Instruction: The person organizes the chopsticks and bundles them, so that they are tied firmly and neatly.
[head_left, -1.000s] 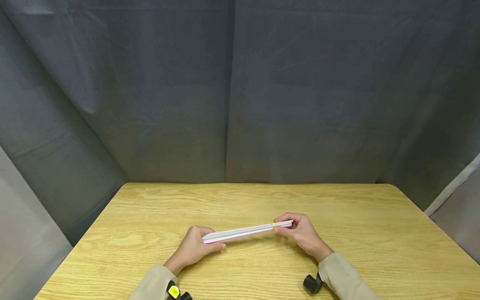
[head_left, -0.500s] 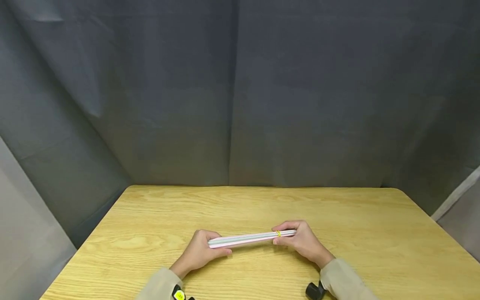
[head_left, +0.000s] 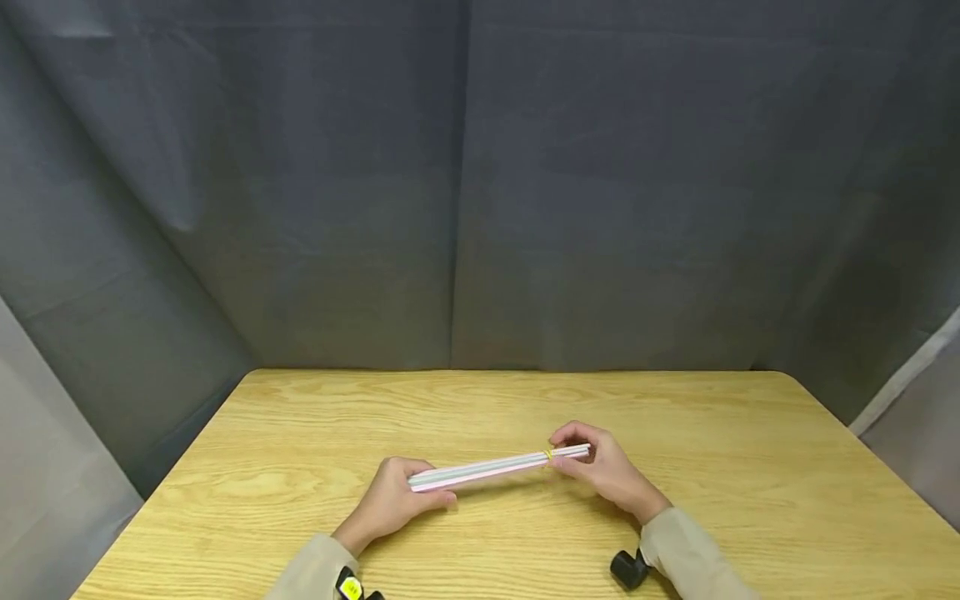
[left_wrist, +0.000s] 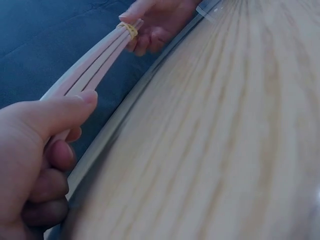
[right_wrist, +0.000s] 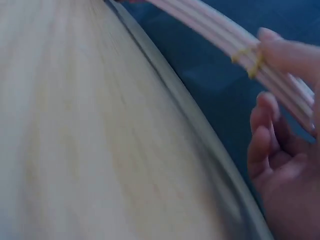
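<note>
A bundle of long, thin, straw-like sticks (head_left: 480, 471), pale pink, white and grey-green, is held above the table, its right end slightly farther from me. My left hand (head_left: 390, 500) grips the left end, thumb along the near side; in the left wrist view the left fingers (left_wrist: 50, 185) curl beneath it. A yellow rubber band (head_left: 548, 455) is wound round the bundle near its right end. At that band is my right hand (head_left: 603, 471), index finger arched on the far side and thumb on the near side. In the right wrist view the right thumb (right_wrist: 290, 52) lies against the rubber band (right_wrist: 252, 60).
The wood-grain table (head_left: 300, 433) spreads out under both hands. Dark grey curtains (head_left: 337, 208) hang behind its far edge and at the sides. Black wrist devices (head_left: 628, 570) are worn at both cuffs.
My right index finger has lifted into a higher arch, showing more of the bundle's right end. The rubber band sits slightly farther from that end. My left hand keeps its grip.
</note>
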